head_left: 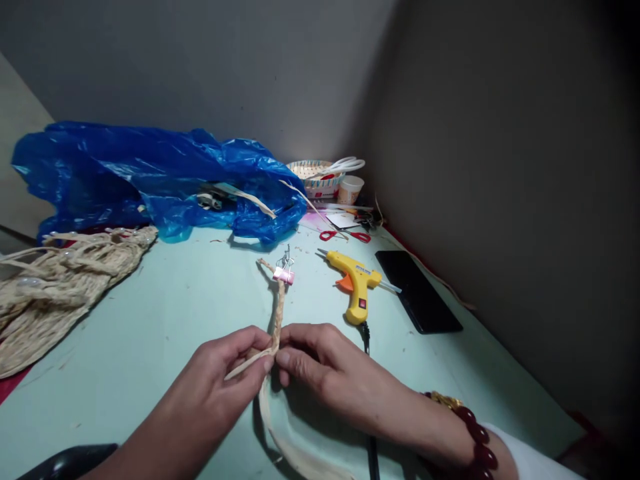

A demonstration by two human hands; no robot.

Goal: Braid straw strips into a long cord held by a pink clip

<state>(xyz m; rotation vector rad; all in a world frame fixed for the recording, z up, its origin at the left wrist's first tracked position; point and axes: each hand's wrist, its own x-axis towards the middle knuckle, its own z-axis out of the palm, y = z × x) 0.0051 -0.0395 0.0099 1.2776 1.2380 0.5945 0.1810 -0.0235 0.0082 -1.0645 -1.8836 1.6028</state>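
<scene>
A thin braid of pale raffia-like strands runs toward me from a pink binder clip, which grips its far end on the table. My left hand pinches the near end of the braid, with a loose strand lying through its fingers. From the other side, my right hand closes thumb and fingers on the same spot. One long loose strand hangs below both hands and curves to the right along the table.
A yellow glue gun lies right of the braid, beside a black phone-like slab. Red-handled scissors, a paper cup and a small basket are behind. A blue plastic bag and a woven straw piece occupy the left.
</scene>
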